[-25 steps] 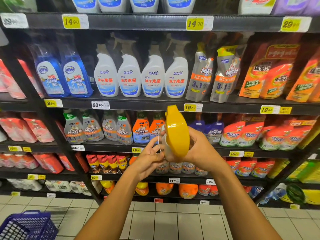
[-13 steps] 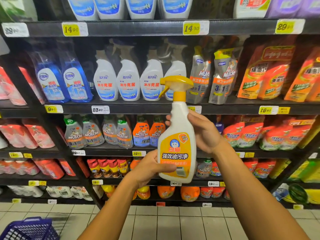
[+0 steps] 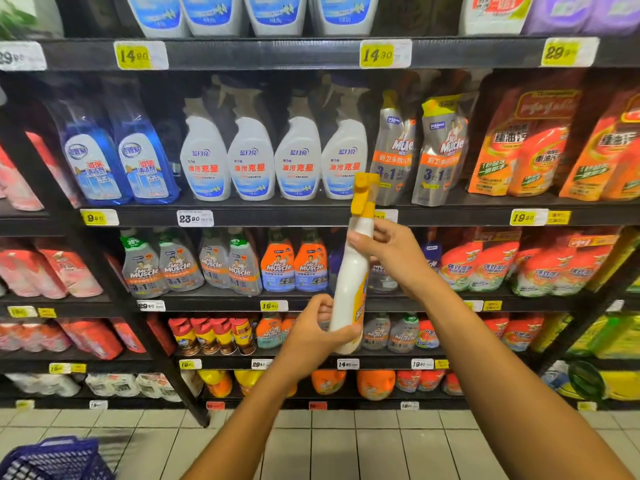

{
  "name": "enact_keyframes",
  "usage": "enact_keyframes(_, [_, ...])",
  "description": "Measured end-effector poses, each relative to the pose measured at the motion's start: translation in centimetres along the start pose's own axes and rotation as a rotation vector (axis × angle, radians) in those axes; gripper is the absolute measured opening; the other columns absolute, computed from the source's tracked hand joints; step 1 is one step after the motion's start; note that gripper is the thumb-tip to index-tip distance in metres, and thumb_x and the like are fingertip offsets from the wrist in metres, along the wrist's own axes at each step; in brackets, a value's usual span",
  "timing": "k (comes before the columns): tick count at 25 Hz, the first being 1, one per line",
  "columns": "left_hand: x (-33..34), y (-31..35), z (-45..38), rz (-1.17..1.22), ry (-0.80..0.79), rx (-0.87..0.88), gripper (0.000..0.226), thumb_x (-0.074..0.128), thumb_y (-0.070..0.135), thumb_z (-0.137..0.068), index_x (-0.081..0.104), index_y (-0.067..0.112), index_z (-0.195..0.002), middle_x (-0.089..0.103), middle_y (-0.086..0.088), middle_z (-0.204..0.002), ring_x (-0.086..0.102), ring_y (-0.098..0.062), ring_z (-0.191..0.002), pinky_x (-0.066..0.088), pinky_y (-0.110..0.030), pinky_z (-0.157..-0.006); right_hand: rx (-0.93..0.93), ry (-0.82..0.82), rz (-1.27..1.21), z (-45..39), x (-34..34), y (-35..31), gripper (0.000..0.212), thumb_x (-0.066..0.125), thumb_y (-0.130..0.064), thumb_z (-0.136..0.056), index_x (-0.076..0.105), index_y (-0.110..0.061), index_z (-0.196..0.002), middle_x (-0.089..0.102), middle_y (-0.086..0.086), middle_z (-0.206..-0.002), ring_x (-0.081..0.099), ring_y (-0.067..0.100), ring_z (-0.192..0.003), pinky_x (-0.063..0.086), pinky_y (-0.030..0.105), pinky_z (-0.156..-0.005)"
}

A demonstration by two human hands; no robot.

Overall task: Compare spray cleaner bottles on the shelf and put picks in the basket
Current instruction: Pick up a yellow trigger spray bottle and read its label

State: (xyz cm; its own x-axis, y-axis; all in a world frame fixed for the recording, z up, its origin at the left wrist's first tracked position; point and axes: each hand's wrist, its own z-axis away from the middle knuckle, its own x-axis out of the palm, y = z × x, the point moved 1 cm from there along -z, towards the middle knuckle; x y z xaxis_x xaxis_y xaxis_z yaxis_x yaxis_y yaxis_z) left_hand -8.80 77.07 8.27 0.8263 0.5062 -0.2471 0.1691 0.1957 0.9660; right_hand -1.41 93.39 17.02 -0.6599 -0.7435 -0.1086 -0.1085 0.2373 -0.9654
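before stocked shelves, both hands, left hand, right hand, gripping spray bottle, basket lower left

Both your arms reach forward toward 12 o'clock. Your left hand grips low, fingers curled; your right hand pinches higher up, at 1 o'clock of the left.

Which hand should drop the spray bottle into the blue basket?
Probably the left hand: it grips the spray bottle at its base, and the basket sits low on the left. The right hand holds the neck, farther away.
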Motion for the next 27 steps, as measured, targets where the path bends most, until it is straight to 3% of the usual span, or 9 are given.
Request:
enact_keyframes(3, [-1.4, -0.8, -0.6, 0.100, -0.238, -0.075, 0.085, 0.086, 0.035, -0.063, 0.043, 0.030, -0.136, 0.051, 0.007, -0.141, 0.046, -0.009, -0.132, 0.042, -0.036, -0.109, -0.081, -0.144, 0.004, 0.7, 0.1, -0.4, 0.018, 0.072, -0.011, -0.086, 0.071, -0.022, -0.100, 0.075, -0.006, -0.097, 0.070, 0.008, -0.094, 0.055, 0.021, -0.078])
enact_keyframes(6, [-1.6, -0.9, -1.0, 0.108, -0.284, -0.058, 0.106, 0.090, 0.017, -0.064, 0.028, 0.026, -0.150, 0.043, 0.006, -0.150, 0.041, -0.010, -0.138, 0.037, -0.044, -0.114, -0.139, -0.230, 0.019, 1.5, 0.4, -0.7, 0.025, 0.073, -0.018, -0.081, 0.070, -0.018, -0.105, 0.073, 0.005, -0.109, 0.069, 0.018, -0.105, 0.054, 0.030, -0.095])
enact_keyframes(9, [-1.7, -0.7, -1.2, 0.083, -0.247, -0.018, 0.109, 0.092, 0.014, -0.061, 0.029, 0.026, -0.149, 0.043, 0.010, -0.149, 0.042, -0.003, -0.135, 0.039, -0.040, -0.113, -0.146, -0.265, 0.015, 2.1, 0.5, -1.0, 0.035, 0.074, -0.021, -0.078, 0.068, -0.010, -0.110, 0.072, 0.011, -0.114, 0.068, 0.022, -0.106, 0.054, 0.029, -0.094])
enact_keyframes(14, [-1.8, -0.4, -1.1, 0.067, -0.244, 0.009, 0.110, 0.093, 0.020, -0.056, 0.031, 0.031, -0.146, 0.046, 0.014, -0.145, 0.042, -0.002, -0.134, 0.040, -0.040, -0.112, -0.159, -0.270, 0.051, 2.3, 0.4, -1.1, 0.030, 0.072, -0.007, -0.084, 0.067, -0.008, -0.114, 0.071, 0.009, -0.114, 0.067, 0.018, -0.105, 0.053, 0.019, -0.086])
enact_keyframes(17, [-1.8, -0.2, -0.8, 0.067, -0.275, 0.022, 0.107, 0.092, 0.018, -0.059, 0.031, 0.033, -0.146, 0.049, 0.012, -0.143, 0.045, -0.007, -0.133, 0.044, -0.042, -0.109, -0.160, -0.263, 0.042, 2.2, 0.6, -1.3, 0.031, 0.072, -0.013, -0.083, 0.067, -0.008, -0.112, 0.071, 0.010, -0.113, 0.068, 0.019, -0.105, 0.054, 0.025, -0.090])
enact_keyframes(20, [-1.5, -0.1, 0.0, 0.091, -0.383, -0.004, 0.102, 0.092, 0.023, -0.059, 0.033, 0.054, -0.137, 0.057, 0.018, -0.134, 0.055, -0.002, -0.123, 0.053, -0.032, -0.096, -0.106, -0.250, -0.003, 2.1, 0.7, -1.7, 0.031, 0.069, -0.024, -0.079, 0.067, -0.015, -0.109, 0.074, -0.001, -0.105, 0.071, 0.012, -0.097, 0.056, 0.024, -0.079])
enact_keyframes(23, [-1.7, 0.8, 0.7, 0.034, -0.463, -0.030, 0.082, 0.088, 0.029, -0.063, 0.040, 0.076, -0.110, 0.064, 0.028, -0.117, 0.064, 0.002, -0.109, 0.056, -0.021, -0.080, -0.055, -0.255, -0.024, 2.0, 0.4, -1.8, 0.026, 0.066, -0.023, -0.084, 0.067, -0.019, -0.109, 0.076, -0.010, -0.095, 0.072, 0.005, -0.089, 0.054, 0.017, -0.068])
enact_keyframes(27, [-2.1, 1.3, 0.8, 0.000, -0.447, -0.042, 0.092, 0.087, 0.036, -0.060, 0.031, 0.059, -0.130, 0.060, 0.017, -0.129, 0.063, -0.008, -0.115, 0.056, -0.033, -0.092, -0.042, -0.251, -0.024, 1.9, 0.3, -1.7, 0.021, 0.065, -0.022, -0.087, 0.068, -0.019, -0.108, 0.076, -0.007, -0.098, 0.072, 0.008, -0.089, 0.054, 0.018, -0.067])
